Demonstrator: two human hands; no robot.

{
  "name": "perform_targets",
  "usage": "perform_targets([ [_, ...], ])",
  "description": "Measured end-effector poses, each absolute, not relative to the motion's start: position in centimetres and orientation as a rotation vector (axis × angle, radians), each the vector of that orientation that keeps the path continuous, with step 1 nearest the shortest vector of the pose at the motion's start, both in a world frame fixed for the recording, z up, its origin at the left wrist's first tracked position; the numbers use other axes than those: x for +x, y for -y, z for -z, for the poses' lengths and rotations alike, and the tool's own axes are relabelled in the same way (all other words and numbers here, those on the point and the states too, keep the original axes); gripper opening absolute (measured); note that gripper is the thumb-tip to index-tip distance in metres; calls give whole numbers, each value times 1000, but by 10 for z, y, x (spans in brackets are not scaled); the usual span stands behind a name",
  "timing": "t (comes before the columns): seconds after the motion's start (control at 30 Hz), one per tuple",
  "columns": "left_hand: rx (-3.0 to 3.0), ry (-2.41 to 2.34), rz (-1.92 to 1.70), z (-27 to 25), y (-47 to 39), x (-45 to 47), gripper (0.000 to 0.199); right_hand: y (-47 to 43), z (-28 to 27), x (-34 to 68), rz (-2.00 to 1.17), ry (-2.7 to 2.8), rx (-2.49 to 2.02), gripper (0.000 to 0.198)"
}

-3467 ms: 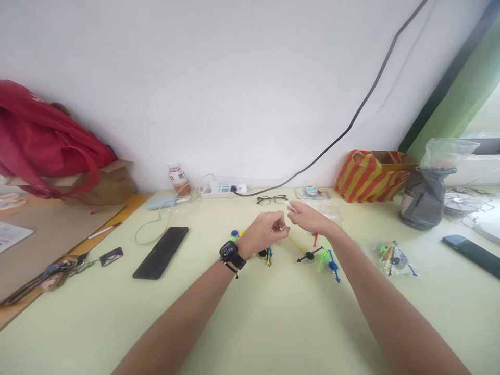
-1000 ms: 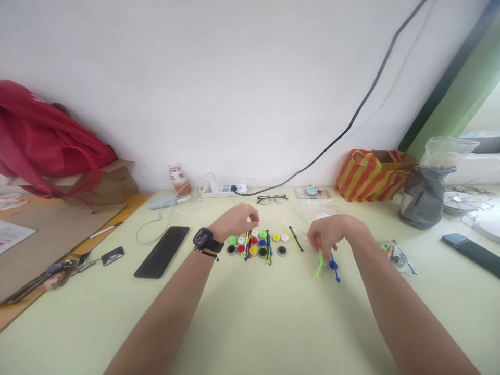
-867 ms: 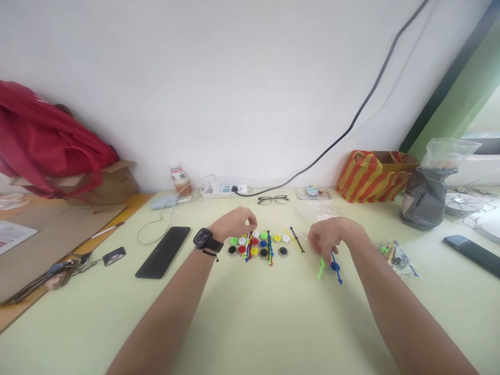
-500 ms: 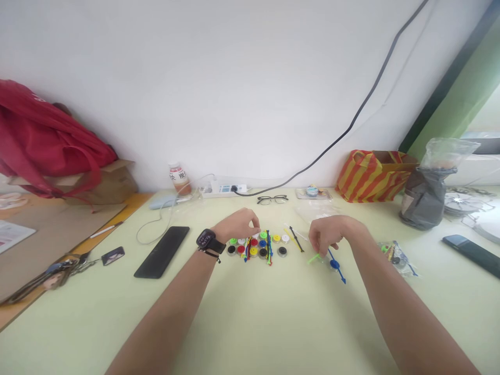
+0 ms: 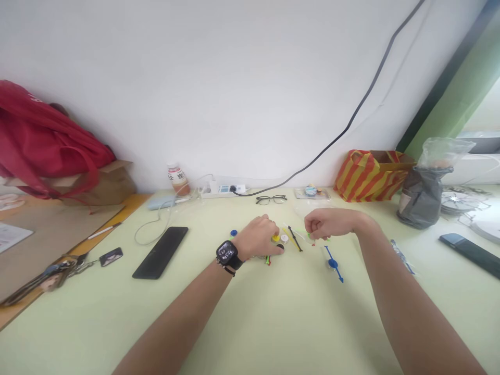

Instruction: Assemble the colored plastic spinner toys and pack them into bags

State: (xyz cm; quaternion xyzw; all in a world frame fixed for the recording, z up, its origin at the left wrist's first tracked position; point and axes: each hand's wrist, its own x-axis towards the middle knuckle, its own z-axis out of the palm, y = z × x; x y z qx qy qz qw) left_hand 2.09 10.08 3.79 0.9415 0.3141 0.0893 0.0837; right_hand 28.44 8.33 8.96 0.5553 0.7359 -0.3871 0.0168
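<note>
My left hand point(image 5: 258, 237), with a watch on its wrist, reaches over the group of small coloured discs and covers most of them. Its thumb and fingers are apart, around a yellow disc point(image 5: 275, 238) and a black disc point(image 5: 280, 247). A white disc point(image 5: 285, 239) lies just right of its fingertips. My right hand point(image 5: 321, 224) is closed, with green ends of a thin arrow point(image 5: 328, 239) showing under its fingers. A red tip point(image 5: 313, 244) shows below them. Nearer me lies a blue arrow point(image 5: 332, 264) on a clear round base. Black and yellow arrows point(image 5: 296, 239) lie between the hands.
Eyeglasses point(image 5: 271, 199), a power strip point(image 5: 222, 190) and a bottle point(image 5: 178, 180) stand along the wall. A black phone-like slab point(image 5: 160, 252) lies left. Right are a striped bag point(image 5: 373, 177), a grey bag point(image 5: 424, 198) and a small clear packet point(image 5: 402, 255).
My left hand has moved right, across the discs to the yellow and black ones. My right hand has risen slightly away from the blue arrow, with the green arrow still at its fingers.
</note>
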Motion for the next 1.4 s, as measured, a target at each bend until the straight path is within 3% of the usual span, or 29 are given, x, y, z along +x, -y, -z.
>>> perform_targets([
  [0.13,2817,-888,-218,-41,-105,16,24,-86,-88,280,1226,-2371,1807,18],
  [0.27,2772,-854,-273,-45,-105,15,35,-88,-89,274,1363,-2454,1861,17],
  [0.47,2375,-848,-769,-52,-96,28,41,-87,-89,261,1555,-2599,1909,12],
  [0.7,2215,-644,-1014,-60,-91,39,8,-88,-85,244,1575,-2794,1791,10],
  [0.83,2258,-688,-946,-57,-92,36,6,-90,-81,243,1247,-2815,1915,5],
  [0.97,2387,-670,-764,-50,-88,37,4,-97,-74,251,948,-2449,2057,22],
  [1.07,2495,-627,-560,-42,-86,40,19,-102,-63,255,901,-2341,2059,31],
  [1.2,2608,-596,-361,-34,-88,40,14,-105,-49,255,968,-2247,2013,49],
  [1.4,2684,-620,-392,-30,-94,34,12,-111,-50,278,842,-2275,2049,27],
])
